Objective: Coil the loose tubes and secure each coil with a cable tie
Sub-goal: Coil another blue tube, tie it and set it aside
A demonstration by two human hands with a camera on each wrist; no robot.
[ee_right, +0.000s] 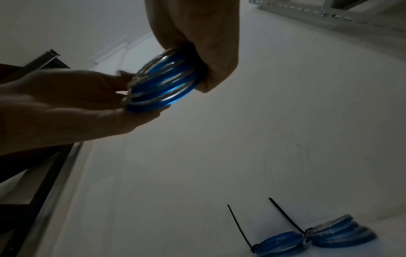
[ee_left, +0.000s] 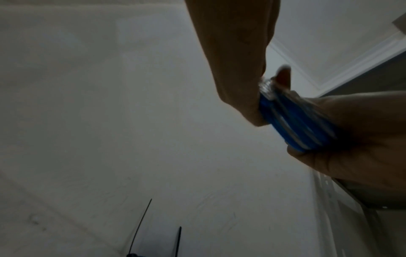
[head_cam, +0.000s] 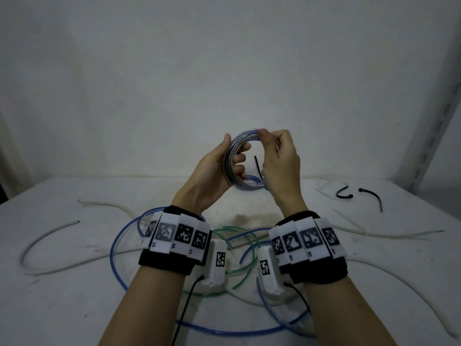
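Both hands hold a coil of clear blue tube (head_cam: pixel 240 137) upright above the table. My left hand (head_cam: pixel 235 147) grips its left side, thumb outside and fingers through the ring. My right hand (head_cam: pixel 269 141) pinches the top right of the coil. The right wrist view shows the coil (ee_right: pixel 162 81) between the right fingers (ee_right: pixel 197 43) and the left hand (ee_right: pixel 66 104). In the left wrist view the coil (ee_left: pixel 296 121) sits against the palm. No tie shows on the held coil. Two tied blue coils (ee_right: pixel 279 241) (ee_right: pixel 340 233) lie on the table, their black tie tails sticking up.
Loose tubes lie on the white table (head_cam: pixel 74 308) under my forearms: a long blue tube (head_cam: pixel 116 245), a green tube (head_cam: pixel 239 270) and white tubes (head_cam: pixel 50 236). Two black cable ties (head_cam: pixel 344 193) (head_cam: pixel 374 199) lie at the far right. A metal rack upright (head_cam: pixel 436 121) stands on the right.
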